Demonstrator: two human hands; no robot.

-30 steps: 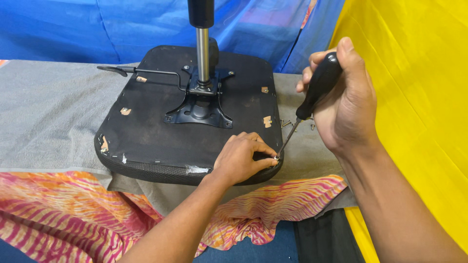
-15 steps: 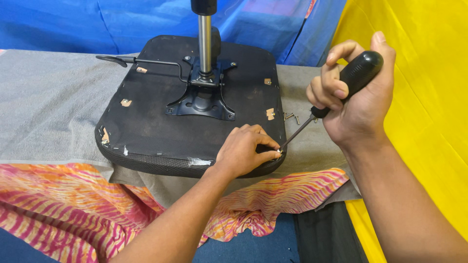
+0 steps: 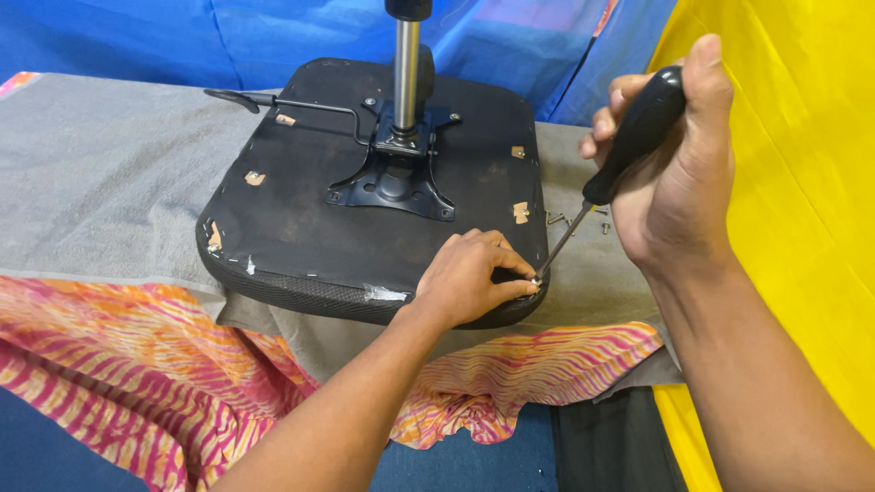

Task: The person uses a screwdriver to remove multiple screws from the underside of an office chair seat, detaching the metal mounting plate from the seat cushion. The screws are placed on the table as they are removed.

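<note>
Working a screw at the seat's near-right corner

Lying at far left, a grey cloth [image 3: 100, 182] covers the work surface; below it a pink-and-orange striped fabric [image 3: 137, 364] hangs over the near edge. An upturned black chair seat [image 3: 301, 228] rests on the grey cloth, underside up. A thin lever rod [image 3: 292, 103] runs along its far side. At centre, a black metal bracket [image 3: 396, 182] is bolted to the underside, with a silver column [image 3: 406, 64] rising upright from it.

Left hand [image 3: 469, 278]: rests on the seat's near-right corner, fingertips pinched together around a small screw [image 3: 537, 283] at the rim.

Screwdriver [image 3: 611, 164]: black handle, thin shaft slanting down and left, tip meeting the pinched fingertips at the seat edge.

Right hand [image 3: 679, 173]: fingers wrapped tight around the screwdriver handle, thumb along the top.

Loose screws [image 3: 574, 219] lie on the grey cloth just beside the seat's right edge. Yellow sheet [image 3: 802, 182] at far right; blue sheet [image 3: 182, 36] behind.
</note>
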